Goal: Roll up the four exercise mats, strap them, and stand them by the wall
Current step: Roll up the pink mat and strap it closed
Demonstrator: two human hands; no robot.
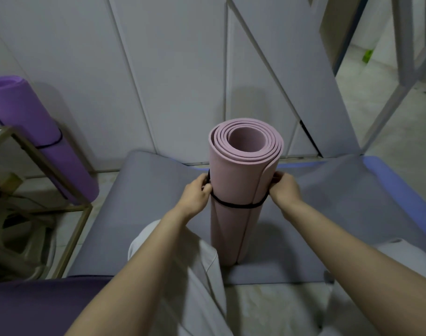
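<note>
the left hand (198, 192) pinches a black elastic strap (236, 205) against the left side of a rolled pink exercise mat (243, 180), its fingers curled round the band. the right hand (286, 187) pinches the same strap on the roll's right side, fingertips tucked in at the loose outer edge of the mat. the strap loops around the roll a little above its middle, sagging lower on the near side and rising toward both hands.

the pink mat stands upright on its end, the spiral of its layers open toward the camera. it is just beyond the person's knee in white trousers (202, 275). it rests on a grey mat (146, 214) spread flat on the floor, whose far edge curls up where it meets the white panelled wall (170, 69). a blue mat (386, 180) shows from under the grey one at the right.

at the far left a rolled purple mat (32, 127), bound by its own black band (50, 143), leans tilted against a thin gold metal frame (74, 240) beside the wall. a darker purple mat (37, 306) lies flat at the near left. pale tiled floor (267, 309) shows along the near edge.
</note>
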